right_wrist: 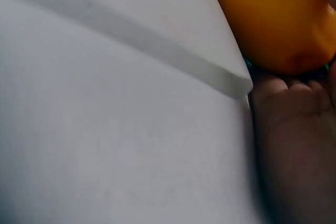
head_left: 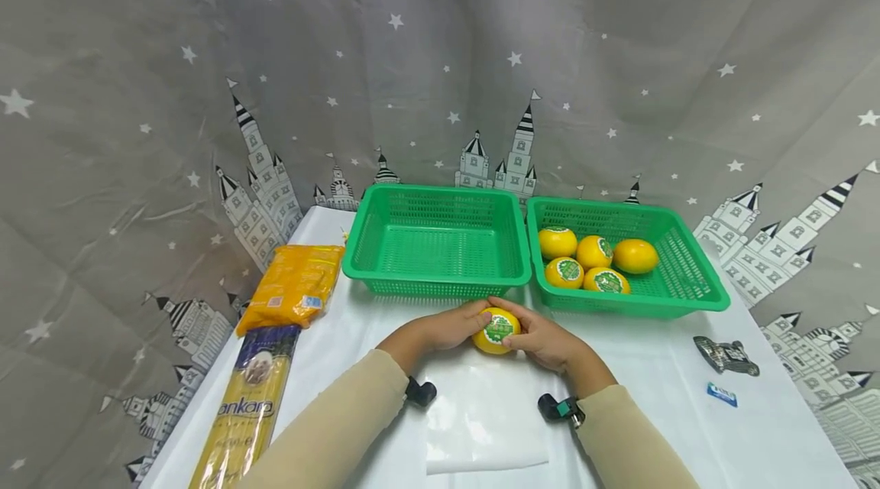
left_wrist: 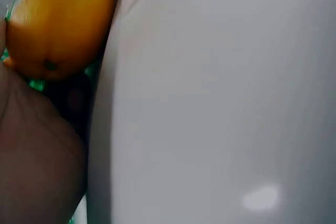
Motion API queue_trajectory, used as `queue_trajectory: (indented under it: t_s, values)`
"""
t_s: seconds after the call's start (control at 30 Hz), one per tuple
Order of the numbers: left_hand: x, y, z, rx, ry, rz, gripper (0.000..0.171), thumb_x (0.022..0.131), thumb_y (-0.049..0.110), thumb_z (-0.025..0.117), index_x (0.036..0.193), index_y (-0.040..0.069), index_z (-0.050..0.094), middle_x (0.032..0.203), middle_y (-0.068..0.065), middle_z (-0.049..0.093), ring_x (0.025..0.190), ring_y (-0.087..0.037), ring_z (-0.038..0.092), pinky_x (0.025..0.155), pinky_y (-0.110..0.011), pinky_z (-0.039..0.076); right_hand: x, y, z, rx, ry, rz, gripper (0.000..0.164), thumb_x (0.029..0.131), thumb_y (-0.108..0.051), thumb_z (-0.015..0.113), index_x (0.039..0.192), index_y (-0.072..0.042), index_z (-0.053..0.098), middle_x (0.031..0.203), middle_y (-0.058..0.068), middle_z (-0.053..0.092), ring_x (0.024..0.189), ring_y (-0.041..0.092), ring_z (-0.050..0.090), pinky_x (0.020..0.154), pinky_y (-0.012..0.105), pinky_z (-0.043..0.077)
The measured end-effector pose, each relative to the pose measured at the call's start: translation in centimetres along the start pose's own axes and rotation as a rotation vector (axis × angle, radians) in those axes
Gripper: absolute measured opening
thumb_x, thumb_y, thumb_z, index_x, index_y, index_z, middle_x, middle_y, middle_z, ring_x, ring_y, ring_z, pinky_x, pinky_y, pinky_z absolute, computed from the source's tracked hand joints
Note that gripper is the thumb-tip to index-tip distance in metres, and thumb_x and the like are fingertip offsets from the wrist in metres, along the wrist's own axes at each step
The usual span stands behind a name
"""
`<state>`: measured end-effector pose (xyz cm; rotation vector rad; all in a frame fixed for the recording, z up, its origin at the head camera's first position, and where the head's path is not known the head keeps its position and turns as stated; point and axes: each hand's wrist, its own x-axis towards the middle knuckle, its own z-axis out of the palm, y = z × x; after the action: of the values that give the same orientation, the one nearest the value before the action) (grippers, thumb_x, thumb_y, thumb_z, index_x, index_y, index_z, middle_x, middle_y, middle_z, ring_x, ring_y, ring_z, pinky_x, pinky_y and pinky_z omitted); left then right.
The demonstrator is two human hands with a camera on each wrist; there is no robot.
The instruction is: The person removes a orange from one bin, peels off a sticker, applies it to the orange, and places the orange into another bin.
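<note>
Both hands hold one orange (head_left: 493,342) with a green-and-white label, just in front of the green baskets. The left hand (head_left: 447,328) grips its left side and the right hand (head_left: 550,340) its right side, thumbs on the near face. Below them lies a glossy white sheet (head_left: 484,428). The left wrist view has the orange (left_wrist: 63,19) at the upper left, above the left palm (left_wrist: 37,156). In the right wrist view, curled fingers of the right hand (right_wrist: 296,140) sit just under the orange (right_wrist: 273,19).
One green basket (head_left: 437,284) stands behind the hands; another (head_left: 660,304) to its right holds several oranges (head_left: 608,280). At left lie an orange packet (head_left: 289,286) and a spaghetti pack (head_left: 244,412). A dark car-shaped object (head_left: 725,356) and small blue packet (head_left: 722,394) lie right.
</note>
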<state>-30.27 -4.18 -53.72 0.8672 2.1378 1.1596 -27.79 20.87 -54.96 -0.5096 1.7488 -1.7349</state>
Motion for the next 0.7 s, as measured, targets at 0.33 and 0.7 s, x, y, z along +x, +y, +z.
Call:
queue_trajectory:
  t_s: [0.33, 0.7]
  values:
    - [0.5, 0.2, 0.2, -0.002, 0.036, 0.067, 0.044, 0.115, 0.035, 0.033, 0.153, 0.017, 0.046, 0.139, -0.002, 0.056, 0.132, -0.017, 0.051, 0.118, -0.045, 0.038, -0.5, -1.1, 0.8, -0.313, 0.172, -0.041, 0.080, 0.090, -0.013, 0.078, 0.161, -0.020, 0.043, 0.159, 0.015, 0.047, 0.123, 0.023, 0.057, 0.098, 0.030, 0.051]
    - [0.2, -0.1, 1.0, -0.045, 0.097, -0.022, 0.051, 0.113, 0.036, 0.038, 0.159, 0.013, 0.040, 0.158, -0.011, 0.046, 0.153, -0.031, 0.035, 0.127, -0.053, 0.023, -7.6, -6.4, 1.2, -0.699, 0.479, -0.096, 0.044, 0.100, -0.015, 0.070, 0.143, -0.009, 0.061, 0.141, 0.011, 0.066, 0.123, 0.030, 0.067, 0.102, 0.041, 0.056]
